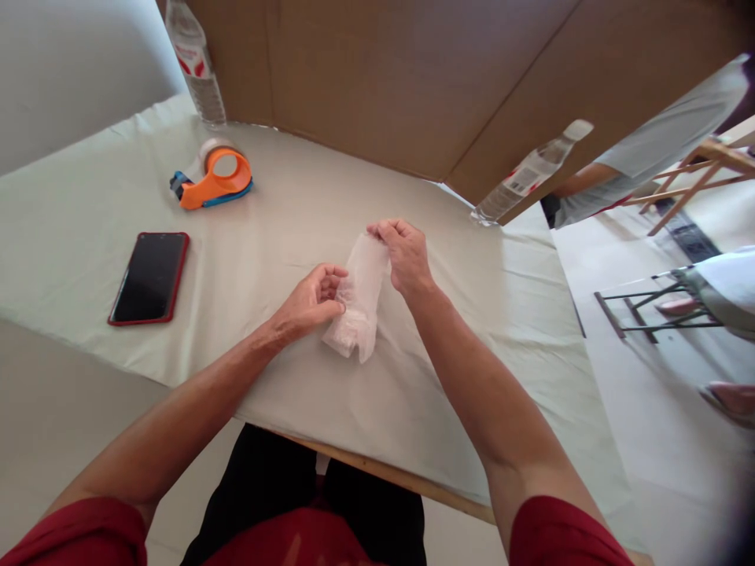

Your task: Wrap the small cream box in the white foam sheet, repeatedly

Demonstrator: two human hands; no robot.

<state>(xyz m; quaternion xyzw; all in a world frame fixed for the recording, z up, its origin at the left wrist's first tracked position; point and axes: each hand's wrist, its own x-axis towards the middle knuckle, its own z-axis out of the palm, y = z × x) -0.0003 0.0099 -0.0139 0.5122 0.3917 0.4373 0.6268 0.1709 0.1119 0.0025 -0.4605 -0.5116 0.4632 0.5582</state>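
A translucent white plastic wrap bundle (361, 287) lies on the cloth near the table's front edge. Its lower end is bunched and layered, and what is inside, if anything, cannot be made out. At its upper right corner, my right hand (406, 253) pinches the wrap between thumb and fingers. My left hand (315, 299) rests along the left side, fingers loosely curved and thumb apart from them. The left thumb tip touches the wrap near the bunched end.
An orange tape dispenser (217, 179) and a phone in a red case (150, 277) lie on the left. Water bottles stand at the back left (200, 71) and back right (524, 181) by a tall cardboard panel (377, 79). Beyond it, a person's sleeve (666, 130) shows.
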